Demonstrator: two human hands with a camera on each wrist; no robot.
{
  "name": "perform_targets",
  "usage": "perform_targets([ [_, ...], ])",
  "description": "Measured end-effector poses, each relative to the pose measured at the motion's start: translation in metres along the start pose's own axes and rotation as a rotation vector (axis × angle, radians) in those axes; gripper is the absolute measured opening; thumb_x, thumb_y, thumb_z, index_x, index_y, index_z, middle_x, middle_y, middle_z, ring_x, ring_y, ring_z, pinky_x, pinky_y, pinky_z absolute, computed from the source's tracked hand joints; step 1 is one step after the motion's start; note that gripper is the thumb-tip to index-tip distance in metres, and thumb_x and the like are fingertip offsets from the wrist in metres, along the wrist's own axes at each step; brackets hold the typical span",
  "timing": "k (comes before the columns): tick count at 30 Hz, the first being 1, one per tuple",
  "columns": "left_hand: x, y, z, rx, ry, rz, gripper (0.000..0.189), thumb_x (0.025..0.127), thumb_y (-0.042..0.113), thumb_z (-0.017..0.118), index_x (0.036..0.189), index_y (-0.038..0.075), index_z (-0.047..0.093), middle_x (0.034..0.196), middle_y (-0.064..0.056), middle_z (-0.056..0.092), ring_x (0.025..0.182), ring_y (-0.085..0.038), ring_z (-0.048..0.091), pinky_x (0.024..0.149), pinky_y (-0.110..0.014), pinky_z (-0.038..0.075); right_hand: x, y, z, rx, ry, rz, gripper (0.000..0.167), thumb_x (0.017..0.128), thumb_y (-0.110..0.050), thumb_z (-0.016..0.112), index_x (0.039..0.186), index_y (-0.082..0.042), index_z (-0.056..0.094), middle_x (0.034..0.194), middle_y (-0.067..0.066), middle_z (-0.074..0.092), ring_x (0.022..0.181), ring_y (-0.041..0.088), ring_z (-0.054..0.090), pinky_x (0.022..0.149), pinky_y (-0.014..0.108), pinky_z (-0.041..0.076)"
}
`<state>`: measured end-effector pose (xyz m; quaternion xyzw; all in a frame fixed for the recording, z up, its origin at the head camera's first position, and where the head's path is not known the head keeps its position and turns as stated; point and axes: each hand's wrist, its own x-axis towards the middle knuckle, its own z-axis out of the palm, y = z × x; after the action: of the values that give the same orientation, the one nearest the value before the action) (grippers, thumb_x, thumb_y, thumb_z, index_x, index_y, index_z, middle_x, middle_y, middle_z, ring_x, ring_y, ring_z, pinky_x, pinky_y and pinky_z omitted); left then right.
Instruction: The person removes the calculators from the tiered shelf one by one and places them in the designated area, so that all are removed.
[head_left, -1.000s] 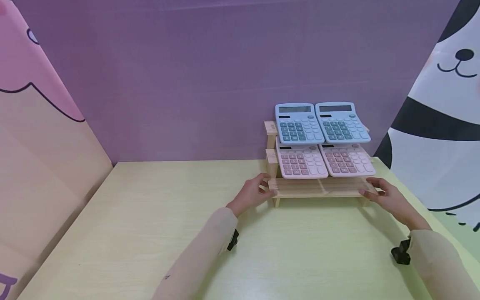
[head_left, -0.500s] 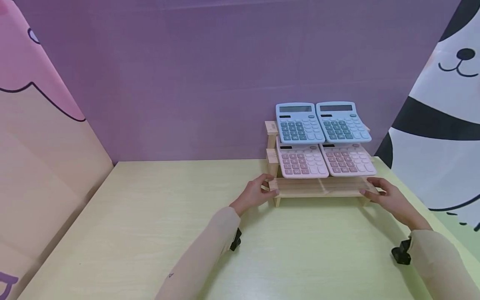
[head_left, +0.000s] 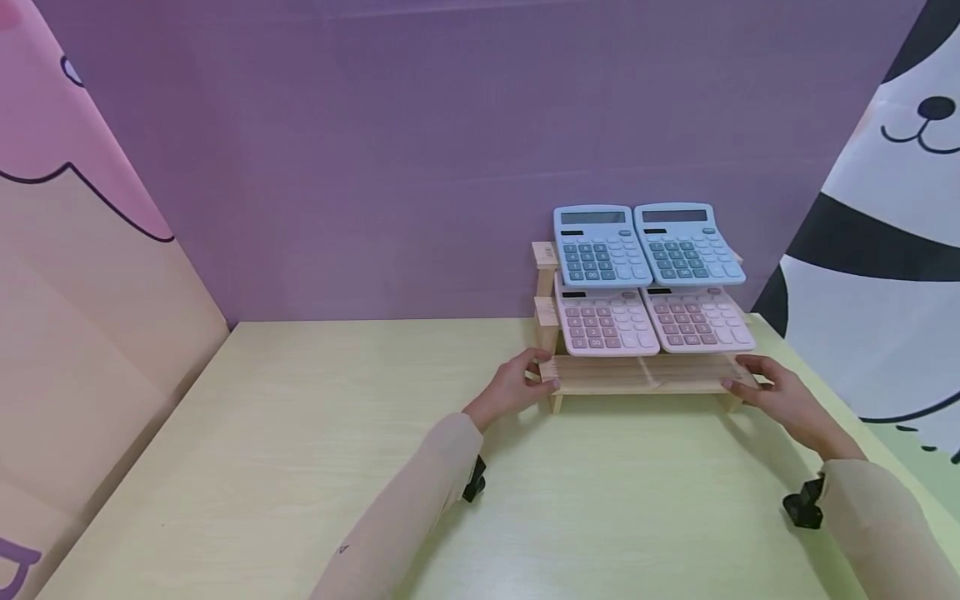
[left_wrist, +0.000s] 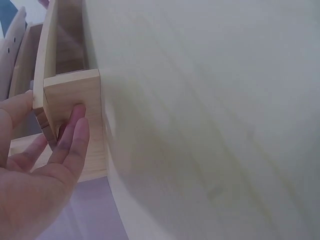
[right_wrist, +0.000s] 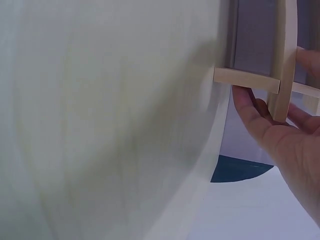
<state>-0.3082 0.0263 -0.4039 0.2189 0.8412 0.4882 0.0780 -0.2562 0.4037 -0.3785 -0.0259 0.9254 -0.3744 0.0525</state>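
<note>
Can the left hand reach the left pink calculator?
Probably yes: once the left hand lets go of the wooden rack, the left pink calculator is one step up, and nothing seems in the way.

The left hand [left_wrist: 37,195] grips one end of a wooden stand [left_wrist: 70,86], clasping its board [left_wrist: 43,65] from both sides (one fingertip [left_wrist: 78,110] rests against the end piece [left_wrist: 90,92], I notice). A pale table [left_wrist: 210,100] spreads alongside, and past its edge I see a lilac surface [left_wrist: 92,215].
</note>
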Motion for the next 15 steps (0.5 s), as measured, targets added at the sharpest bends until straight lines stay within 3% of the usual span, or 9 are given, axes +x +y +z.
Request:
perform_targets([
  [15, 0.0006, -0.0008, -0.0002, -0.025, 0.008, 0.006, 0.048, 0.085, 0.022, 0.066, 0.128, 0.011, 0.047, 0.109, -0.009, 0.056, 0.087, -0.017, 0.061, 0.071, -0.02, 0.053, 0.0003, -0.001, 0.0007, 0.049, 0.001, 0.026, 0.079, 0.094, -0.04, 0.045, 0.141, 0.01, 0.006, 0.141, 0.037, 0.013, 0.12, 0.052, 0.025, 0.096, 0.067, 0.03],
])
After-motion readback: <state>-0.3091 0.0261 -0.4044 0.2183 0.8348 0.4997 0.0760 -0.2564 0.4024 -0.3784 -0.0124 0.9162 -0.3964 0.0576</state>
